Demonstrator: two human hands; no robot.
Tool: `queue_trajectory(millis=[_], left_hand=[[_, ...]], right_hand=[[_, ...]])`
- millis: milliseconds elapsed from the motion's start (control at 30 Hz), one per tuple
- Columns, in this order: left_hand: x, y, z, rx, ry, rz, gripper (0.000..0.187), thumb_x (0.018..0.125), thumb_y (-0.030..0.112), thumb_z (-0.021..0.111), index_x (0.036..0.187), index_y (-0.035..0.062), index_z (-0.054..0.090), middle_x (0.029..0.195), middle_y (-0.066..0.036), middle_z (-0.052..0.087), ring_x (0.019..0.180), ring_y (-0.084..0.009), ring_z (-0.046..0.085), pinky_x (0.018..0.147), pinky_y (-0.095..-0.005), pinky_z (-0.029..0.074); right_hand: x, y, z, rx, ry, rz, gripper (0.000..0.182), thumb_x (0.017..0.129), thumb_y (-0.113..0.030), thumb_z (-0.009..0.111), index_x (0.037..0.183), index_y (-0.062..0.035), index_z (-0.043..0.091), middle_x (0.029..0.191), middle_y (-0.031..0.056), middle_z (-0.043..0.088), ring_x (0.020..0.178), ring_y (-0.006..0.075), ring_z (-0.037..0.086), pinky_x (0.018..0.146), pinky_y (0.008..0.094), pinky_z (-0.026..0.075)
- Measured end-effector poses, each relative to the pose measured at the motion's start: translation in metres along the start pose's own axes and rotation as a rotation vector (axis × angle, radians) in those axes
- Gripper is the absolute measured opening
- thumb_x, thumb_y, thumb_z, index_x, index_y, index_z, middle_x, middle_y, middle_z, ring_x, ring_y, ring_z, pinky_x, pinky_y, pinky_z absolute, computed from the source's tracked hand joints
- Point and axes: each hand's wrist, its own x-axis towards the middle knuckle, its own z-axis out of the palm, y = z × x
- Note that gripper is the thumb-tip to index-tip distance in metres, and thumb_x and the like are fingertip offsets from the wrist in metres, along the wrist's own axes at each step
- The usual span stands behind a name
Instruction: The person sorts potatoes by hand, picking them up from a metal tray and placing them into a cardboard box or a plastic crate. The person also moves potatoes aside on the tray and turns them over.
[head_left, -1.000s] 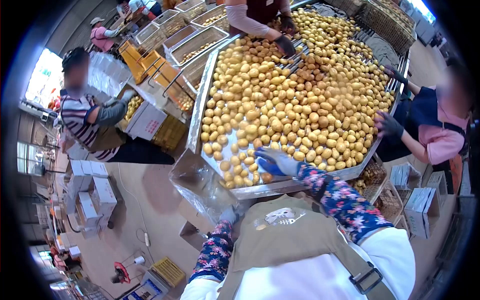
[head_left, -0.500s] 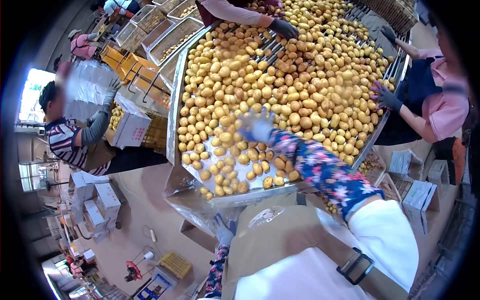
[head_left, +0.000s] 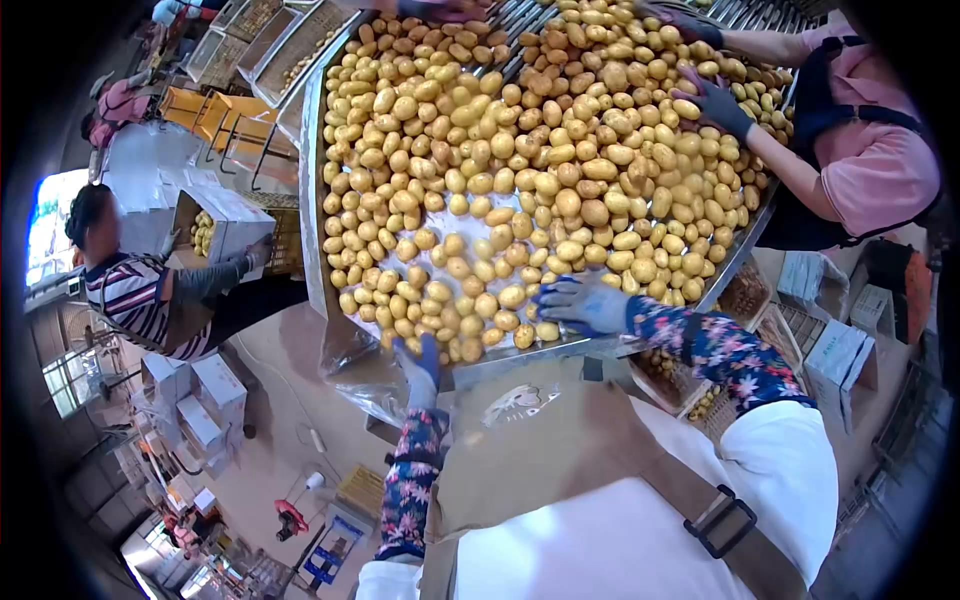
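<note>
Yellow potatoes (head_left: 594, 212) cover a sloping metal sorting table (head_left: 311, 200) in front of me. At the near edge, my left hand (head_left: 418, 372), in a grey-blue glove, reaches up with fingers apart beside the lowest potatoes. My right hand (head_left: 588, 303), gloved the same way, lies palm down with fingers stretched to the left against potatoes near the front edge. Neither hand is closed around a potato. Pale patches of the table surface show between the potatoes near my hands.
A co-worker's gloved hand (head_left: 722, 108) rests on potatoes at the right. Other gloved hands are at the far side. On the left, a person in a striped shirt (head_left: 130, 295) holds a carton (head_left: 225, 228) containing potatoes. Crates and boxes (head_left: 840, 365) stand below the table's right side.
My left hand has risen from below the table edge to the potatoes. My right hand has drawn back toward me and right. Potatoes have shifted toward the near edge. The left-hand person's carton has turned.
</note>
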Motion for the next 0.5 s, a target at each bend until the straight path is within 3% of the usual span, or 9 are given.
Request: queue_trajectory(millis=[33,67,100,167,200,267,367,433,500], left_hand=[[0.000,0.005,0.006,0.356,0.038,-0.033,0.102,0.087,0.056,0.061,0.152,-0.0066,0.013,0.152,-0.032,0.026,0.142,-0.0428,0.026,0.116,-0.0474,0.025],[-0.006,0.017,0.008,0.403,0.030,-0.066,0.103,0.086,0.059,0.059,0.152,-0.0061,0.013,0.152,-0.034,0.025,0.142,-0.0455,0.025,0.116,-0.0492,0.024],[-0.013,0.033,0.005,0.451,0.024,-0.099,0.104,0.086,0.062,0.057,0.152,-0.0056,0.013,0.152,-0.035,0.024,0.141,-0.0482,0.024,0.116,-0.0510,0.024],[-0.019,0.032,0.001,0.481,0.022,-0.114,0.100,0.086,0.058,0.058,0.152,-0.0046,0.016,0.152,-0.033,0.026,0.141,-0.0467,0.026,0.116,-0.0499,0.024],[-0.016,0.018,-0.001,0.420,0.009,-0.019,0.097,0.087,0.056,0.058,0.152,-0.0045,0.018,0.151,-0.033,0.028,0.140,-0.0462,0.027,0.116,-0.0491,0.024],[-0.019,0.019,-0.005,0.278,0.011,0.102,0.086,0.089,0.045,0.060,0.150,-0.0042,0.025,0.149,-0.032,0.033,0.139,-0.0441,0.032,0.116,-0.0469,0.026],[-0.024,0.013,-0.015,0.177,0.003,0.188,0.081,0.090,0.039,0.062,0.149,-0.0035,0.026,0.148,-0.031,0.035,0.138,-0.0433,0.034,0.115,-0.0461,0.027],[-0.027,0.016,-0.018,0.183,0.046,0.214,0.076,0.090,0.036,0.062,0.147,-0.0032,0.030,0.145,-0.030,0.038,0.136,-0.0426,0.037,0.113,-0.0462,0.030],[-0.030,0.014,-0.025,0.195,0.044,0.244,0.071,0.091,0.034,0.061,0.145,-0.0029,0.035,0.142,-0.029,0.042,0.133,-0.0426,0.041,0.111,-0.0467,0.032]], right_hand=[[-0.007,0.004,-0.010,0.010,0.072,0.011,0.042,0.084,-0.021,0.064,0.126,-0.0193,0.061,0.129,0.0111,0.057,0.120,0.0270,0.056,0.099,0.0448,0.044],[0.000,-0.004,-0.036,0.064,-0.019,0.203,0.039,0.085,-0.019,0.063,0.123,-0.0196,0.062,0.123,0.0111,0.060,0.106,0.0264,0.061,0.085,0.0432,0.049],[0.004,0.005,-0.024,0.534,-0.056,0.606,0.040,0.085,-0.020,0.062,0.126,-0.0183,0.060,0.121,0.0105,0.059,0.092,0.0251,0.063,0.077,0.0407,0.049],[0.013,0.020,-0.034,0.164,0.137,0.435,0.043,0.087,-0.024,0.063,0.128,-0.0168,0.058,0.126,0.0112,0.057,0.097,0.0261,0.061,0.081,0.0400,0.048],[0.024,0.020,-0.037,0.171,0.131,0.430,0.043,0.087,-0.024,0.063,0.128,-0.0168,0.058,0.126,0.0112,0.057,0.097,0.0261,0.061,0.081,0.0400,0.048],[0.062,0.013,-0.037,-0.259,0.204,0.471,0.050,0.084,-0.028,0.065,0.132,-0.0158,0.054,0.133,0.0123,0.053,0.107,0.0276,0.057,0.086,0.0420,0.045],[0.108,0.022,-0.001,-0.433,-0.030,0.415,0.066,0.079,-0.033,0.070,0.140,-0.0224,0.048,0.138,0.0159,0.047,0.116,0.0316,0.051,0.089,0.0468,0.044],[0.135,0.016,-0.018,-0.336,-0.261,0.563,0.073,0.076,-0.034,0.073,0.143,-0.0270,0.044,0.135,0.0168,0.048,0.115,0.0338,0.052,0.087,0.0486,0.045],[0.146,0.013,-0.035,-0.235,-0.385,0.602,0.075,0.080,-0.034,0.072,0.146,-0.0273,0.039,0.128,0.0184,0.052,0.103,0.0336,0.061,0.080,0.0456,0.051]])
